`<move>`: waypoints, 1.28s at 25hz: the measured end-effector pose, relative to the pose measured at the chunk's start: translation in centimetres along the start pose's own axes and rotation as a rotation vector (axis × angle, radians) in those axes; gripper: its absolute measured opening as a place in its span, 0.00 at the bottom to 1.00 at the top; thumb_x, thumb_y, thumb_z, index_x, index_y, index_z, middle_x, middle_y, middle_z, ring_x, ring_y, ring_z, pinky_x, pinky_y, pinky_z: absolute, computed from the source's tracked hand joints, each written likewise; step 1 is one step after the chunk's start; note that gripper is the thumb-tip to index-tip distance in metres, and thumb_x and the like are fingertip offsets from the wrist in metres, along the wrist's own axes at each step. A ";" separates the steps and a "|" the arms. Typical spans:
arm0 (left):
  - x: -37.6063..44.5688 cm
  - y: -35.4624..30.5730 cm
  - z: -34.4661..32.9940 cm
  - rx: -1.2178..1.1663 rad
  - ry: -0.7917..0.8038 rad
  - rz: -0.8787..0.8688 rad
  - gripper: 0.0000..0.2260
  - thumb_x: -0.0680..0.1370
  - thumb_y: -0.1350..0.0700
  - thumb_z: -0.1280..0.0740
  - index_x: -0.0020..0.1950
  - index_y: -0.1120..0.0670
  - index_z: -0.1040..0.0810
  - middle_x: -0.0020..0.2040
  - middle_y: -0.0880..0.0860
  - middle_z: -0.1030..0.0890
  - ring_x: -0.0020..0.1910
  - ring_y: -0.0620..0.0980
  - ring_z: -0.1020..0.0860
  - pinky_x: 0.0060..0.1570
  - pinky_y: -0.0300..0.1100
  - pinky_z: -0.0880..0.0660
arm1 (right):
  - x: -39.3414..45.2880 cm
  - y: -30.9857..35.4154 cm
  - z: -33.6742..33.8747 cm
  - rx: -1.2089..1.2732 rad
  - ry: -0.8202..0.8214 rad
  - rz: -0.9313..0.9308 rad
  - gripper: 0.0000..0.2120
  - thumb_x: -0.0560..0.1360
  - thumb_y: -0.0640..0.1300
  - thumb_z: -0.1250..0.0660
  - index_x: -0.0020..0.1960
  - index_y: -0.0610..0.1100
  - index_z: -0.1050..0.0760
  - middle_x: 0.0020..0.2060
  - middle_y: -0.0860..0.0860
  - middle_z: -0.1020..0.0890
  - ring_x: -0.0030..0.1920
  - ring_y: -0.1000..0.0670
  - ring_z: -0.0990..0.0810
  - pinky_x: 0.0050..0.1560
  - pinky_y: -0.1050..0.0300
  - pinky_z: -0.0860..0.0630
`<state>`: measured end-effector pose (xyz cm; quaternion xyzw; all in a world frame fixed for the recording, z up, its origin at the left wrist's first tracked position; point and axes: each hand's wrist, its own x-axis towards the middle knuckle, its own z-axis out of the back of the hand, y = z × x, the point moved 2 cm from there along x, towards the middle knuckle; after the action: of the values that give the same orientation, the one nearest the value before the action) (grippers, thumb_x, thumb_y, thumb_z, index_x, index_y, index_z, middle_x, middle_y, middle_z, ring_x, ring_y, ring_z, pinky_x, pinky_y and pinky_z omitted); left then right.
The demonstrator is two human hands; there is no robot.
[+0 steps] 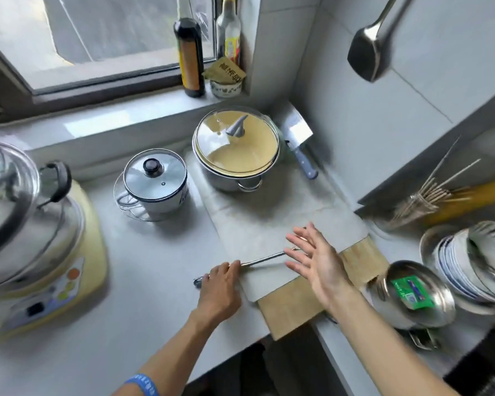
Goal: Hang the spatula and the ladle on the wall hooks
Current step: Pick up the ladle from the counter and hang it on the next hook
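Observation:
A steel spatula hangs against the tiled wall at the upper right, its blade down; the hook is out of frame. A long steel handle, the ladle, lies flat across the counter and the cutting board. My left hand rests on the handle's near end, fingers closed over it. My right hand hovers open, fingers spread, over the far end, hiding the bowl.
A wooden cutting board lies under a grey mat. Behind stand a large lidded pot, a small lidded pot and a cleaver. A yellow cooker sits left; steel bowls, plates and chopsticks right.

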<state>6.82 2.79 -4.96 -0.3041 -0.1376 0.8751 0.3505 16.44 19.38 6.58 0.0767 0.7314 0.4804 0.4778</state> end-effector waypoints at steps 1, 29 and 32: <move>0.0 0.7 -0.3 0.038 -0.022 0.023 0.21 0.73 0.60 0.40 0.67 0.51 0.33 0.59 0.54 0.25 0.58 0.60 0.27 0.56 0.52 0.31 | -0.4 -1.4 -0.2 -0.075 -0.039 0.057 0.11 0.76 0.53 0.35 0.55 0.50 0.22 0.57 0.46 0.17 0.56 0.47 0.19 0.57 0.50 0.23; -3.4 -11.1 13.8 -0.394 -0.374 -0.369 0.51 0.63 0.27 0.31 0.76 0.36 0.58 0.79 0.40 0.48 0.77 0.42 0.49 0.75 0.57 0.45 | -4.3 15.3 -1.8 0.051 0.418 0.477 0.18 0.79 0.44 0.41 0.69 0.46 0.31 0.57 0.43 0.16 0.52 0.40 0.17 0.57 0.43 0.23; -3.5 -12.2 15.9 -0.411 -0.425 -0.383 0.54 0.60 0.26 0.30 0.77 0.38 0.57 0.79 0.44 0.44 0.77 0.45 0.45 0.74 0.54 0.41 | -6.3 17.9 -2.4 0.261 0.433 0.526 0.19 0.76 0.44 0.39 0.67 0.47 0.28 0.53 0.41 0.16 0.47 0.42 0.17 0.54 0.44 0.23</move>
<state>5.28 8.65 14.50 -0.1479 -0.4352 0.7912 0.4033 11.70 23.67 24.66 0.2193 0.8261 0.4945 0.1582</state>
